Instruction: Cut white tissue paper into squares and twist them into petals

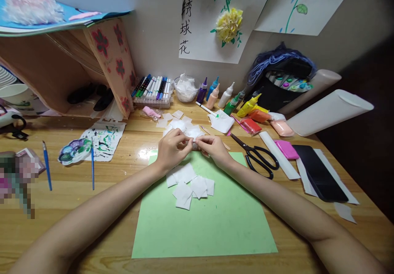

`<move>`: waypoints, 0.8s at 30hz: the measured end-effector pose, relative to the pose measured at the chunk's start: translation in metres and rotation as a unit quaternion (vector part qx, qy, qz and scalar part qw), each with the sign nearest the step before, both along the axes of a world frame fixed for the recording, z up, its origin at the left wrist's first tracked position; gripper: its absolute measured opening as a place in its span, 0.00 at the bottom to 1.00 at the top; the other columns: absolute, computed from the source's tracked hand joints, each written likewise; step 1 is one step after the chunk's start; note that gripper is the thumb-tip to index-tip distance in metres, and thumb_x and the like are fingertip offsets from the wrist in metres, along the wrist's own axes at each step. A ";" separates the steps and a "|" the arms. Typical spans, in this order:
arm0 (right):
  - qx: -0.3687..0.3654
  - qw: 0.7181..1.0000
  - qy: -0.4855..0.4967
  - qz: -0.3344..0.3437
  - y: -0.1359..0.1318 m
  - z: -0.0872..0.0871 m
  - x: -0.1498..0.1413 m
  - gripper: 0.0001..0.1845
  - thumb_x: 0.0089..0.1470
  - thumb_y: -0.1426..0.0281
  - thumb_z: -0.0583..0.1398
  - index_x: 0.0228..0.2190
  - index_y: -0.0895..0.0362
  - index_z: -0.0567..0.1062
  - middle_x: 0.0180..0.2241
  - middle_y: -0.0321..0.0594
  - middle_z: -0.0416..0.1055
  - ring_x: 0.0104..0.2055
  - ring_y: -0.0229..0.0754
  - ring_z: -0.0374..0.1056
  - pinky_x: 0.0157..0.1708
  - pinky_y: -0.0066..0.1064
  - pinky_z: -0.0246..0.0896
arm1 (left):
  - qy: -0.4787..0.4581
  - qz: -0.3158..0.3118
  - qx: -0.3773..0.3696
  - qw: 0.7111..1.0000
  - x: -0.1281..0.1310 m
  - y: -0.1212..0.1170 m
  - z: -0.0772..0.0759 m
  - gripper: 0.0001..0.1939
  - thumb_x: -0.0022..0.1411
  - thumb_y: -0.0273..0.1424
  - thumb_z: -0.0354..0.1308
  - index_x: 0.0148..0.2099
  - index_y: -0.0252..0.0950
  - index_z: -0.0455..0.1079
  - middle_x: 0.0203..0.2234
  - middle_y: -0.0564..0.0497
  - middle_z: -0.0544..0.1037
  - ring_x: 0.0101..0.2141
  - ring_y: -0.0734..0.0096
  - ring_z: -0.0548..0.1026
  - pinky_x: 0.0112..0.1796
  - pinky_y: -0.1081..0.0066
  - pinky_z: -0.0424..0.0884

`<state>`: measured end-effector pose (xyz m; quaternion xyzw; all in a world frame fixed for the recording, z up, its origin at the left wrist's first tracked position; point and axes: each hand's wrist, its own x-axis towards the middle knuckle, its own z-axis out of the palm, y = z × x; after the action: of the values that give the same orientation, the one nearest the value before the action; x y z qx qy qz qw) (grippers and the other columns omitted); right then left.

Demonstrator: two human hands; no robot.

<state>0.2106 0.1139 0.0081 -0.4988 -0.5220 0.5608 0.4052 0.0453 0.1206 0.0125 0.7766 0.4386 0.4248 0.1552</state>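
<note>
My left hand (172, 149) and my right hand (214, 149) meet above the far edge of a green sheet (200, 229). Thumb and forefinger of each are pinched on a small white paper piece (194, 140) between them. Just behind the fingers lies a heap of white paper pieces (178, 124). Something greyish under the fingertips is mostly hidden. Several white paper squares (184, 192) overlap on the green sheet, nearer to me.
Black-handled scissors (261, 157) lie right of my right hand, near a phone (320, 173). Paint bottles (212, 97), a glass bowl (186, 95) of white paper and markers (153, 88) line the back. Two blue brushes (92, 165) and a paint palette (74, 150) lie left.
</note>
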 end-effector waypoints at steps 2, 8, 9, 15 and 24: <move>-0.001 1.000 0.012 -0.005 0.001 -0.002 0.000 0.14 0.46 0.59 0.62 0.26 0.59 0.76 0.16 0.31 0.61 0.15 0.29 0.50 0.15 0.26 0.40 | -0.001 0.004 0.021 1.000 0.000 -0.001 0.001 0.08 0.58 0.33 0.56 0.34 0.37 0.75 0.25 0.51 0.69 0.28 0.72 0.68 0.29 0.72 0.63; 0.013 1.000 0.019 0.004 -0.001 0.001 -0.001 0.14 0.46 0.60 0.62 0.25 0.59 0.76 0.21 0.35 0.67 0.16 0.29 0.51 0.15 0.26 0.42 | 0.028 0.001 0.058 0.998 0.000 -0.003 0.001 0.08 0.56 0.34 0.58 0.37 0.38 0.74 0.27 0.50 0.70 0.30 0.70 0.68 0.32 0.70 0.64; 0.016 1.000 0.014 0.006 -0.001 0.002 -0.002 0.14 0.46 0.59 0.62 0.24 0.59 0.76 0.21 0.35 0.67 0.16 0.29 0.51 0.15 0.26 0.42 | 0.033 0.004 0.055 0.998 0.000 -0.003 0.001 0.07 0.56 0.34 0.57 0.36 0.38 0.74 0.27 0.50 0.70 0.30 0.70 0.68 0.32 0.70 0.63; 0.047 0.999 -0.008 0.006 -0.004 0.006 -0.005 0.14 0.46 0.59 0.62 0.24 0.58 0.75 0.20 0.34 0.64 0.18 0.31 0.52 0.16 0.27 0.43 | 0.025 0.021 0.038 0.999 0.000 -0.001 0.000 0.06 0.57 0.32 0.56 0.30 0.36 0.72 0.24 0.51 0.69 0.28 0.71 0.67 0.31 0.70 0.62; 0.061 0.998 -0.022 0.010 -0.004 0.001 -0.005 0.15 0.48 0.58 0.61 0.22 0.58 0.70 0.18 0.31 0.60 0.16 0.31 0.52 0.16 0.27 0.45 | -0.037 0.036 -0.017 0.999 -0.001 0.004 0.004 0.04 0.60 0.29 0.53 0.31 0.36 0.65 0.26 0.52 0.67 0.30 0.72 0.65 0.33 0.70 0.62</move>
<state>0.2061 0.1102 0.0093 -0.4803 -0.5688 0.5208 0.4178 0.0442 0.1249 0.0161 0.7411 0.4677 0.4510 0.1692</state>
